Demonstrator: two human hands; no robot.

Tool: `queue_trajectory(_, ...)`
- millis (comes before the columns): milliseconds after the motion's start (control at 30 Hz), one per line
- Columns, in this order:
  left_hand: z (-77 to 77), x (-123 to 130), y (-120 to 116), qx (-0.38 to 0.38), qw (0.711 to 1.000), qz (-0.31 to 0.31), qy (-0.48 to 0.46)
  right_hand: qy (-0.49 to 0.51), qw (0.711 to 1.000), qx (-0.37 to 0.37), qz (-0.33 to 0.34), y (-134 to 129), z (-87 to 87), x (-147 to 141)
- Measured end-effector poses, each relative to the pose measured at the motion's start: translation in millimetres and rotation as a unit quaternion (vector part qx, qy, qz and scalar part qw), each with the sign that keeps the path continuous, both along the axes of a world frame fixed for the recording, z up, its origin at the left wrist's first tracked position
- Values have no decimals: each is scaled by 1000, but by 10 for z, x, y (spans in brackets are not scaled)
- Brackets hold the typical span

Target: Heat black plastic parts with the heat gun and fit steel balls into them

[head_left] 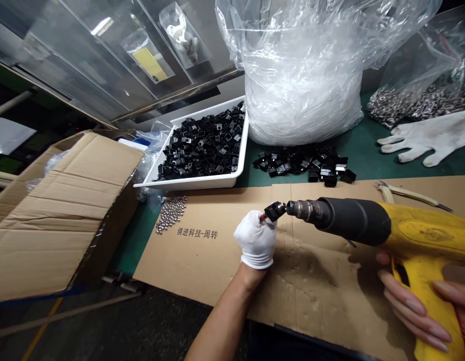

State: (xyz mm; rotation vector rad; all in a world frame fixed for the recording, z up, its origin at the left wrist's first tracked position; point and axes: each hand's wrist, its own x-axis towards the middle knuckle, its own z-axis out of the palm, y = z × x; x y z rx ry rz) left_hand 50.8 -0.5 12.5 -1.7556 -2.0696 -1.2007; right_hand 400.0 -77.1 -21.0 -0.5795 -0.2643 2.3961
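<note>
My left hand (257, 238), in a white glove, is closed round a small black plastic part (274, 211) above the cardboard sheet. A bit of red shows between the part and the glove. With my bare right hand (420, 306) I grip the handle of a yellow power drill (428, 230). Its dark nose and stepped metal tip point left, right at the black part. A small metal piece lies between tip and part; whether they touch I cannot tell.
Behind are a white tray (243, 150) of black parts, a loose pile of black parts (303, 163), and a big bag of clear plastic pieces (303, 85). Small metal pieces (172, 213) lie left, pliers (409, 194) and a white glove (431, 140) right. A cardboard box (62, 210) stands left.
</note>
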Motion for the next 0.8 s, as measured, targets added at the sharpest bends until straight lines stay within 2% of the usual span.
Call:
queue_trajectory(167,13,79,10,-1,1000,23,10,-5,1000,-8,-19,-28,-13,-3)
queue_trajectory(467,15,140,39,-5,1000,14,-26,-1,1000,1,-15,-7,10,-30)
queue_trajectory(700,-9,135,62,-77,994,40,-72,12,997,-44,-55,-36,90,-106)
queue_trajectory(800,102,124,119,-144,979,60,-135,4,991,-61,-115,-20,215,-281)
